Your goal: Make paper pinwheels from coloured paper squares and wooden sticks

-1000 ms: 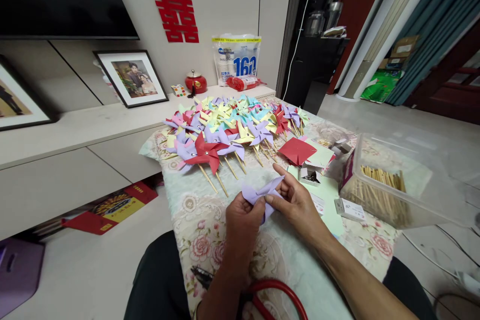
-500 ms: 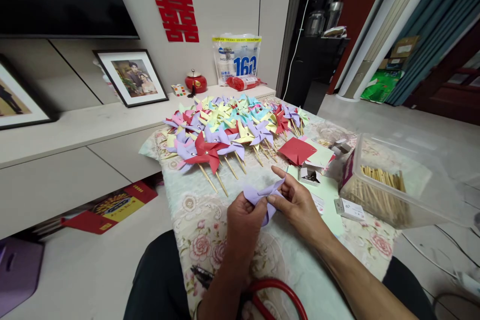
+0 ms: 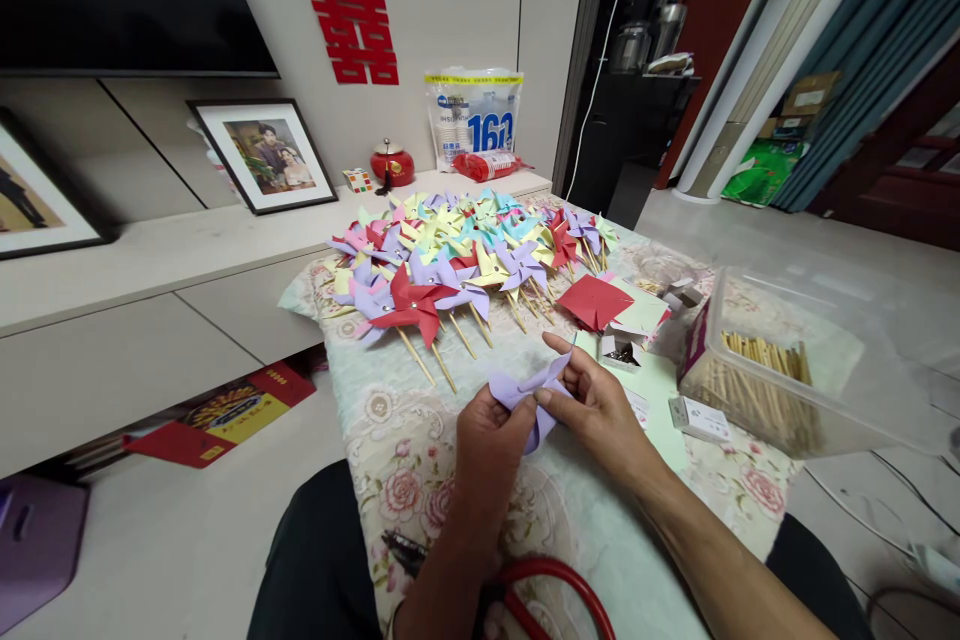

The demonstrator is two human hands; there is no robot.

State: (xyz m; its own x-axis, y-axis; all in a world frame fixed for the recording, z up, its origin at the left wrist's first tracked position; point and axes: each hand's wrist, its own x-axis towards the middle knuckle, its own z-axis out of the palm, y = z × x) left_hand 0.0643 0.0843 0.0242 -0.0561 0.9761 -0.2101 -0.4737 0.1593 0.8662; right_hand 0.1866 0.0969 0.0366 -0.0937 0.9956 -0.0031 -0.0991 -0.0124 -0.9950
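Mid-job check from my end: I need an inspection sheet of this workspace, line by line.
Surface: floral cloth, some wrinkles.
Work items: folded purple paper in hand; pinwheels massed beyond; sticks in clear bin.
Clutter: small boxes; red-handled tool, partly hidden by left forearm.
Hands: left hand and right hand both pinch the purple paper.
Cables: white cable on floor, right; white cord hanging behind.
Surroundings: low cabinet bearing framed photo.

1 head camera looks forward and down.
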